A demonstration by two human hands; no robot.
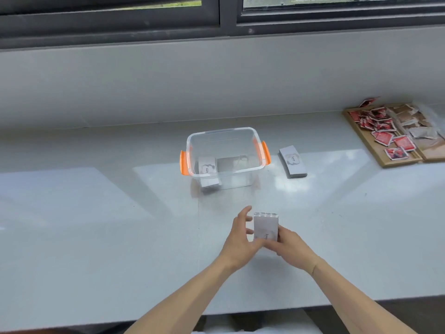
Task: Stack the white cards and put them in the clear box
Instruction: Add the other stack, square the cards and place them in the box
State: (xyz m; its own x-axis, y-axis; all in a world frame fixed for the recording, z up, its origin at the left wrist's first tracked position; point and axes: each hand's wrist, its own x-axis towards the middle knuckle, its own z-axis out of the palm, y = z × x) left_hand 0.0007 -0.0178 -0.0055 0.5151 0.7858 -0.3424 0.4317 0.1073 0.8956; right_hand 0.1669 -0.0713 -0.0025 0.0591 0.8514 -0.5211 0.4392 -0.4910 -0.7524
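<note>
Both my arms reach forward, hands meeting in the middle. My right hand (290, 244) grips the stack (266, 226) from below; my left hand (240, 239) sits beside it, fingers (244, 213) spread loose.

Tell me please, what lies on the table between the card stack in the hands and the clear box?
Nothing: in the head view, the table is bare between the held stack and the clear box.
</note>
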